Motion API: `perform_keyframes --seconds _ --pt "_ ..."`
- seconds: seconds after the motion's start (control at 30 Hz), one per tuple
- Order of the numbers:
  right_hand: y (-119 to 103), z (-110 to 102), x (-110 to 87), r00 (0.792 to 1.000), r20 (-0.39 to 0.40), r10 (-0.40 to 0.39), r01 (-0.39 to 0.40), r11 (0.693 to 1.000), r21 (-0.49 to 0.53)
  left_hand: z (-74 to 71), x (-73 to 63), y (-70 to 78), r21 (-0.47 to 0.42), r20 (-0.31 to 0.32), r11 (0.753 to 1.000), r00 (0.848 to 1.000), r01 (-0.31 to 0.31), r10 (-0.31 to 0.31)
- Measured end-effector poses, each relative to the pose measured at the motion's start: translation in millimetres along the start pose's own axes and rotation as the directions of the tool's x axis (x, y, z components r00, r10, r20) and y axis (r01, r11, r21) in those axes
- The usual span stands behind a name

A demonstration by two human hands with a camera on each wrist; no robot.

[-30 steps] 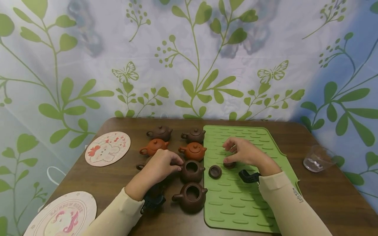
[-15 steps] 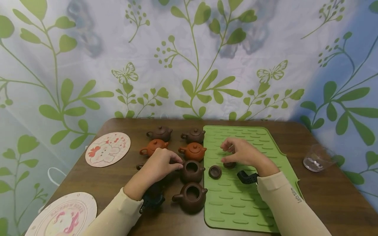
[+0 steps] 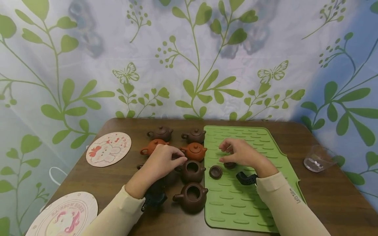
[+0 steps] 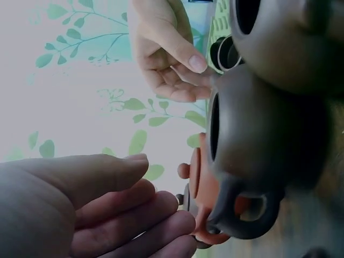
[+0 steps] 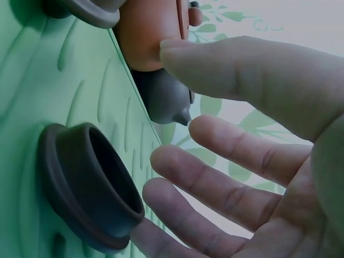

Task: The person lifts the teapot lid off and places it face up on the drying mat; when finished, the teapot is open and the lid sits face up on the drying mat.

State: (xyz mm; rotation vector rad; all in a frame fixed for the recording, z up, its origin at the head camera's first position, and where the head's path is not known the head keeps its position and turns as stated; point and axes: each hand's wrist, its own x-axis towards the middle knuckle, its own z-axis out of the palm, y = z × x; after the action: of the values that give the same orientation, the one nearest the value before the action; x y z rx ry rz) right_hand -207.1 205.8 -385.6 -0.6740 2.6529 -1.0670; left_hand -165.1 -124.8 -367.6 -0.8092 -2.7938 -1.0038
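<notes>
My left hand point(image 3: 163, 164) hovers beside the lidless dark brown teapot point(image 3: 192, 171), its loosely bent fingers near the teapot's handle and rim. In the left wrist view those fingers hold nothing, and the handle point(image 4: 252, 231) stands apart from them. Over the green mat point(image 3: 236, 203) is my right hand point(image 3: 240, 153), partly covering an upturned dark lid point(image 3: 229, 165). The right wrist view shows that hand's fingers spread and relaxed next to an upturned lid point(image 5: 91, 183). Another upturned lid point(image 3: 215, 172) lies closer to the teapots. A second lidless teapot point(image 3: 191, 198) stands nearer me.
Behind stand lidded teapots: an orange one point(image 3: 194, 151), another orange one point(image 3: 153, 146), and dark ones point(image 3: 195, 135) at the back. My left arm hides more dark pots. Round printed mats point(image 3: 109, 149) lie left. A clear cup point(image 3: 316, 160) stands right.
My left hand has lifted slightly away from the lidless teapot, showing more of its handle. My right hand has drifted a little left, above the lid. Teapots and lids look unmoved.
</notes>
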Motion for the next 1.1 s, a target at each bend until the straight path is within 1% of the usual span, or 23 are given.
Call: perform_keyframes --seconds 0.17,0.37,0.53,0.67,0.77,0.83,0.9,0.97,1.1 --pt "-4.1 3.3 2.9 1.0 -0.004 -0.026 0.025 1.0 -0.014 -4.7 4.6 -3.0 0.028 -0.031 1.0 0.999 -0.006 0.007" --pt "-8.8 7.4 7.5 0.999 0.001 -0.037 0.037 0.999 -0.023 -9.1 11.7 -6.5 0.024 -0.052 1.0 0.999 -0.006 0.007" --pt "-10.0 11.6 9.7 0.999 0.013 -0.048 0.048 0.998 -0.044 -14.3 17.5 -4.9 0.01 -0.025 1.0 1.0 0.018 -0.018" --pt "-11.9 13.3 12.2 0.997 0.016 -0.069 0.07 0.996 -0.058 -21.6 21.2 -0.7 -0.018 -0.005 0.998 0.999 0.054 -0.054" --pt "-14.7 13.4 15.0 0.996 0.016 -0.089 0.09 0.994 -0.069 -28.2 25.1 3.2 -0.03 -0.005 0.998 0.998 0.063 -0.064" --pt "-17.2 13.5 16.9 0.996 0.017 -0.092 0.093 0.993 -0.079 -32.4 28.9 4.2 -0.035 -0.004 0.998 0.998 0.059 -0.059" --pt "-20.2 13.7 19.0 0.996 0.018 -0.092 0.094 0.991 -0.099 -36.1 33.7 3.3 -0.035 0.0 0.998 0.999 0.054 -0.054" --pt "-23.8 13.9 21.0 0.995 0.021 -0.094 0.096 0.987 -0.127 -38.5 39.2 0.5 -0.03 0.011 0.998 0.998 0.061 -0.061" --pt "-32.3 15.2 27.1 0.995 0.033 -0.095 0.099 0.979 -0.177 -39.5 50.1 -9.0 0.01 0.066 0.996 0.993 0.094 -0.094"
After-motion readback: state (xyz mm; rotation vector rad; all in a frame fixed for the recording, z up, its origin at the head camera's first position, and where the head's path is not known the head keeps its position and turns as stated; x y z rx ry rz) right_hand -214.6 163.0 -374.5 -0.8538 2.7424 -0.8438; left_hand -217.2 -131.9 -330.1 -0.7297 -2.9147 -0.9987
